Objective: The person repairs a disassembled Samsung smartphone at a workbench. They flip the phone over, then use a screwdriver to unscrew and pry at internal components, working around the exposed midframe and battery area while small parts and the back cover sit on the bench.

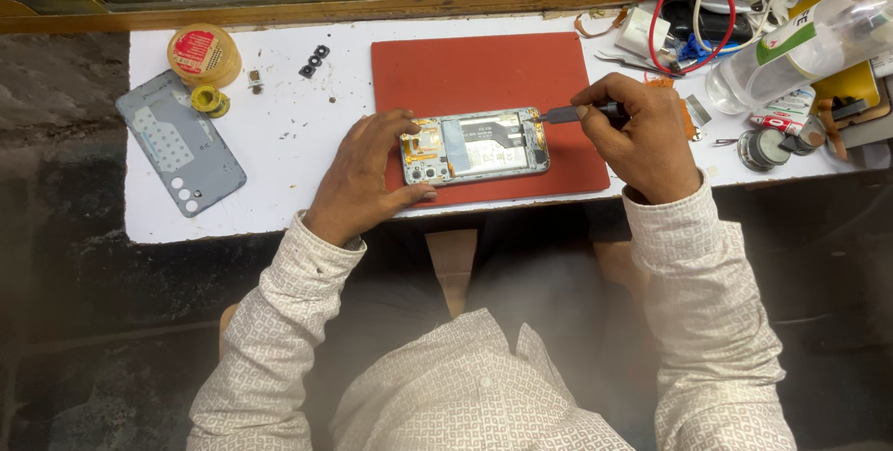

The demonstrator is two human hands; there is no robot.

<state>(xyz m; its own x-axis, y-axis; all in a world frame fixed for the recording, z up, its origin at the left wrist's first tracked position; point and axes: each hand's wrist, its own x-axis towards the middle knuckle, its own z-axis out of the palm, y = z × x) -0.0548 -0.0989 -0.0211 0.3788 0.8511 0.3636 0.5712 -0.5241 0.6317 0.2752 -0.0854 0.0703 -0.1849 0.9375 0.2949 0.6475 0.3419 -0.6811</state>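
The white bench (279, 163) offers open room between the grey back cover (181, 142) at the left and the red mat (484, 74), broken only by small black parts (314, 60) and scattered screws. The far half of the mat lies free. To the right, passage is tight: red cables (693, 14), a clear bottle (805, 42), tweezers (633, 62) and small tins (765, 147) crowd that end. A wooden ledge (326, 6) walls off the far edge

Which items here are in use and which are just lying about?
In use: opened phone, steadied by left hand; dark tool in right hand, tip at the phone's edge; red mat under it.

Lying about: grey back cover, yellow tin, solder spool, clear bottle, red cables.
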